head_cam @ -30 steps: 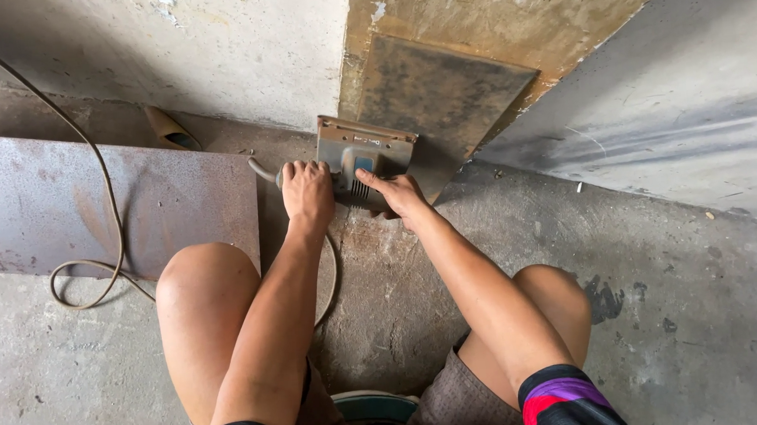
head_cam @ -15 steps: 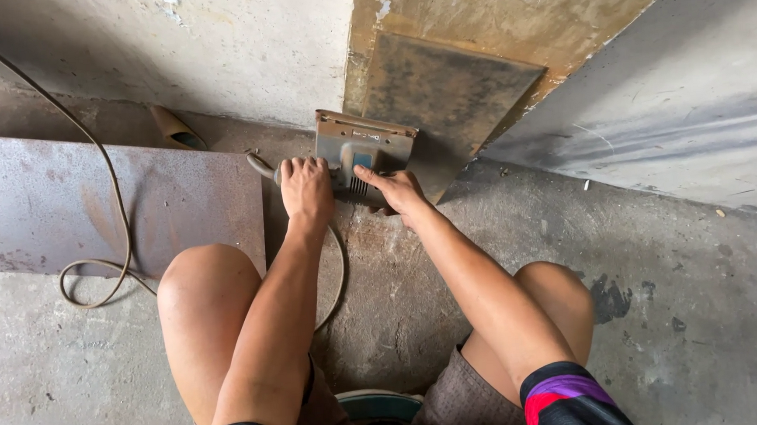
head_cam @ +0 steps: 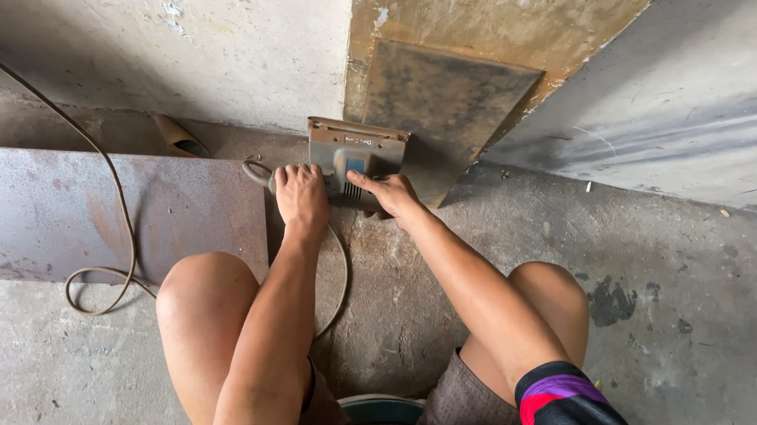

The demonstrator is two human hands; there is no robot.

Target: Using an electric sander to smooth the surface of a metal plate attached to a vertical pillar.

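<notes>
Left hand [head_cam: 302,200] is clamped over the back of the grey power tool [head_cam: 356,157], fingers curled around its rear grip, and I'm reading the right hand [head_cam: 392,194] as pressed on the tool's body beside the blue patch, fingers spread and flat rather than wrapped. The tool sits on the concrete floor [head_cam: 682,308], its metal base plate butted against the foot of the rusty steel panel [head_cam: 451,103] that leans on the wall.

Risks as I see them: the power cord [head_cam: 94,282] loops out across the floor from behind the left hand and curls past the left knee [head_cam: 200,293], so a tug from a shifting leg could jerk the tool sideways. Both knees are bare and just behind the tool; I'd expect any sparks or grit to land on skin. The right hand only presses, so a kick from the tool could slip out from under it. The flat steel sheet [head_cam: 107,212] lies just beside the left hand, its edge near the wrist.
</notes>
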